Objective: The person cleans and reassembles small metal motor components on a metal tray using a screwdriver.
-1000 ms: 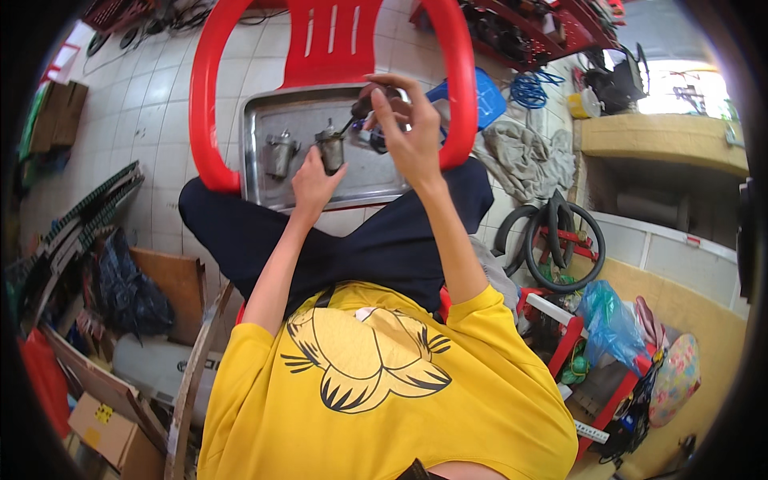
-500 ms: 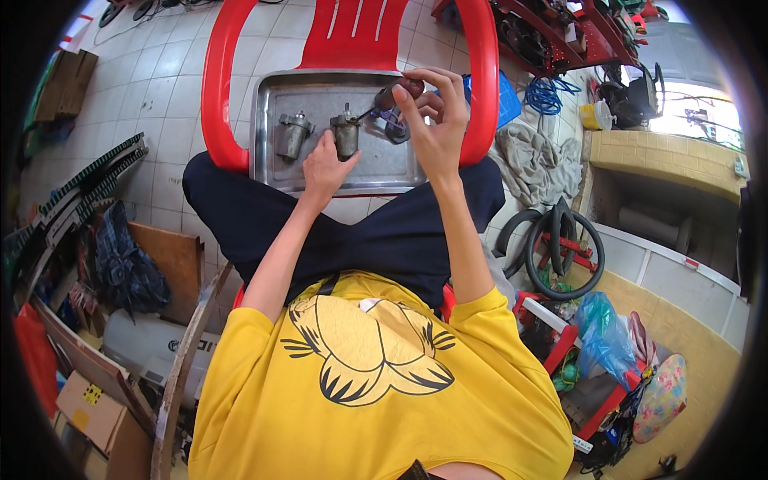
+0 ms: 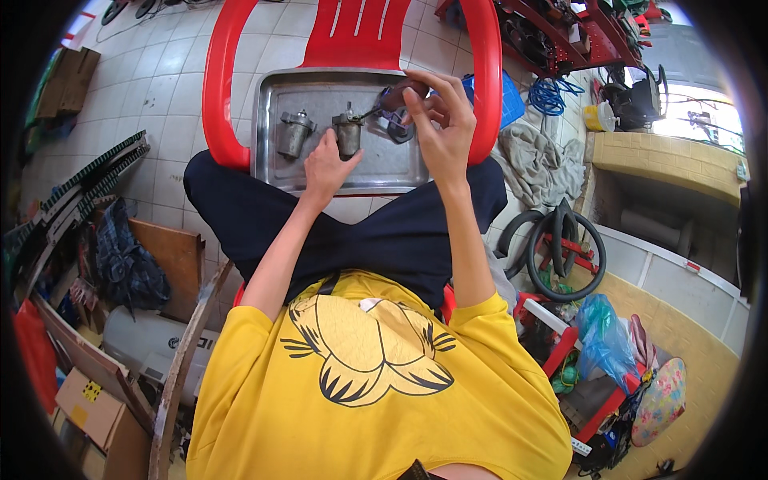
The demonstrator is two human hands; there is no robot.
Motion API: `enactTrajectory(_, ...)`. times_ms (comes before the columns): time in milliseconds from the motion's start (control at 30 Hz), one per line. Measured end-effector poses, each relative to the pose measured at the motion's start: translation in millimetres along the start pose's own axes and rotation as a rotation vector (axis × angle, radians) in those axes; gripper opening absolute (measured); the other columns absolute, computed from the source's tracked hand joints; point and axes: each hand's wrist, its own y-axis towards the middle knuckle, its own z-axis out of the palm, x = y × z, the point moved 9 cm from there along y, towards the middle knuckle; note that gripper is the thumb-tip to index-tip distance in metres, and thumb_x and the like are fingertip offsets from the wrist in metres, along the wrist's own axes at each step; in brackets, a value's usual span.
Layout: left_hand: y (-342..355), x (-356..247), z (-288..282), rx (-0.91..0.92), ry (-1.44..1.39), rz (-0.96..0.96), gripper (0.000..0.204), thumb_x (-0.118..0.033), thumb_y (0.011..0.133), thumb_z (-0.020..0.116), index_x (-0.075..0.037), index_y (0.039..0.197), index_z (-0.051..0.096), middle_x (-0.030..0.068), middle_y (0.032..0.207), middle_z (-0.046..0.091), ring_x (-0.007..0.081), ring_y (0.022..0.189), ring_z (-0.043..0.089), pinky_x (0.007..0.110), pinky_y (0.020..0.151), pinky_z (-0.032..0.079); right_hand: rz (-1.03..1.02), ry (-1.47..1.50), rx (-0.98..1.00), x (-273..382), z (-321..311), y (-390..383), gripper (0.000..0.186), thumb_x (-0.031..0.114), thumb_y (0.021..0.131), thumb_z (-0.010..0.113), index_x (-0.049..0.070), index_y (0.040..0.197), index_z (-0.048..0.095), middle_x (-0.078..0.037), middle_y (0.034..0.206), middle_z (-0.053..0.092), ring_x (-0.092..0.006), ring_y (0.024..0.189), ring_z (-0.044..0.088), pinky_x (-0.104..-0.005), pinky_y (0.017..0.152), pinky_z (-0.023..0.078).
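Observation:
In a shallow metal tray [image 3: 384, 173] on the chair before me stands a small grey cylindrical metal motor [image 3: 349, 139] with a thin post on top. My left hand [image 3: 326, 166] grips its lower body between thumb and fingers. Above the tray's right side, my right hand [image 3: 445, 120] is closed on a screwdriver [image 3: 398, 94] with a dark reddish-brown handle. Its shank slants down to the left, and the tip reaches the motor's top; exact contact is too small to make out. A similar motor [image 3: 294, 138] is upright farther left, untouched.
A dark and purplish item [image 3: 398, 130] lies in the tray under my right hand. The red plastic chair's [image 3: 222, 96] arms flank the tray. Rightward on the floor are a blue case [image 3: 506, 100], coiled blue hose [image 3: 552, 94], a grey cloth [image 3: 538, 164] and black tubes [image 3: 598, 260].
The view has shifted very slightly. My right hand and the screwdriver handle have tilted a little; my left hand keeps its grip on the motor.

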Motion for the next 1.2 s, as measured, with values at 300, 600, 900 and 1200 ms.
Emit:
enactTrajectory(300, 0.4, -0.1, 0.1, -0.016, -0.008, 0.006, 0.064, -0.049, 0.083, 0.078, 0.000, 0.114, 0.050, 0.0236, 0.106, 0.069, 0.0470, 0.093, 0.069, 0.055, 0.078, 0.055, 0.070, -0.038, 0.022, -6.1, -8.8, -0.7, 0.026, 0.007, 0.090, 0.078, 0.001, 0.114, 0.068, -0.006, 0.099, 0.068, -0.0100, 0.069, 0.070, -0.0213, 0.055, 0.051)
enactTrajectory(600, 0.5, 2.3, 1.3, 0.022, 0.005, -0.039, 0.064, -0.050, 0.083, 0.078, -0.001, 0.114, 0.050, 0.0224, 0.109, 0.068, 0.0458, 0.096, 0.069, 0.054, 0.079, 0.054, 0.107, -0.145, -0.097, -6.1, -12.4, 2.6, 0.028, 0.015, 0.085, 0.085, 0.002, 0.095, 0.062, -0.004, 0.087, 0.069, -0.0089, 0.065, 0.069, -0.0205, 0.051, 0.047)
enactTrajectory(900, 0.8, 0.5, -0.8, -0.008, -0.007, -0.008, 0.063, -0.048, 0.083, 0.079, -0.001, 0.112, 0.050, 0.0227, 0.108, 0.068, 0.0463, 0.095, 0.069, 0.054, 0.079, 0.055, 0.215, -0.010, 0.124, -4.8, -14.4, 5.7, 0.030, 0.010, 0.083, 0.085, 0.000, 0.107, 0.071, -0.006, 0.092, 0.072, -0.0134, 0.073, 0.074, -0.0235, 0.060, 0.054)
enactTrajectory(1200, 1.6, 0.5, -0.3, 0.010, -0.007, -0.020, 0.061, -0.047, 0.082, 0.081, -0.001, 0.109, 0.050, 0.0237, 0.103, 0.068, 0.0461, 0.093, 0.069, 0.054, 0.078, 0.055, 0.064, -0.268, 0.033, -8.0, -15.9, 5.1, 0.032, 0.015, 0.078, 0.089, 0.004, 0.101, 0.070, -0.002, 0.084, 0.072, -0.0079, 0.066, 0.066, -0.0228, 0.059, 0.051)
